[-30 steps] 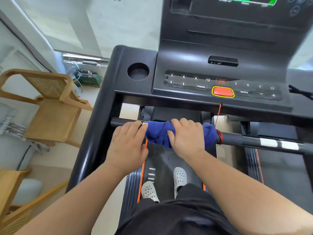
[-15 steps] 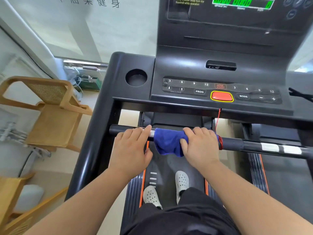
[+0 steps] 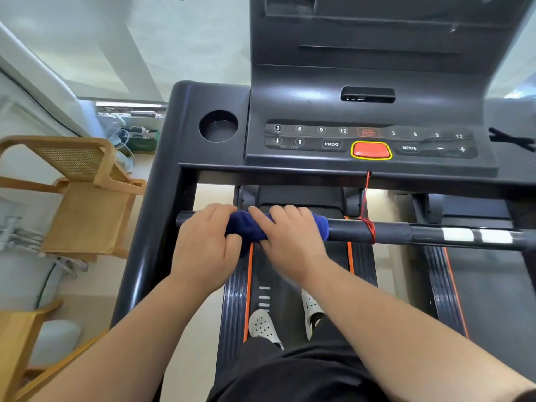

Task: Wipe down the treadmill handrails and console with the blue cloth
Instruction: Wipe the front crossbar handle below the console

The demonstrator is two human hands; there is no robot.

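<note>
The blue cloth (image 3: 246, 227) is wrapped around the black front crossbar handrail (image 3: 391, 233) of the treadmill. My right hand (image 3: 287, 236) is closed over the cloth and the bar. Directly to its left, my left hand (image 3: 206, 242) grips the bar, touching the cloth's left end. The cloth shows between the hands and past the right hand's knuckles. The console (image 3: 368, 140), with its button panel and red stop button (image 3: 371, 150), sits above the bar. The black left side handrail (image 3: 150, 227) runs down the left.
A red safety cord (image 3: 366, 216) hangs from the console and is wound round the crossbar right of the cloth. A cup holder (image 3: 218, 126) is at the console's left. Wooden chairs (image 3: 84, 204) stand left of the treadmill. My feet in white shoes (image 3: 264, 326) are on the belt.
My right hand has slid the cloth left along the crossbar, so it now sits tight against my left hand. More bare bar shows between the cloth and the red cord.
</note>
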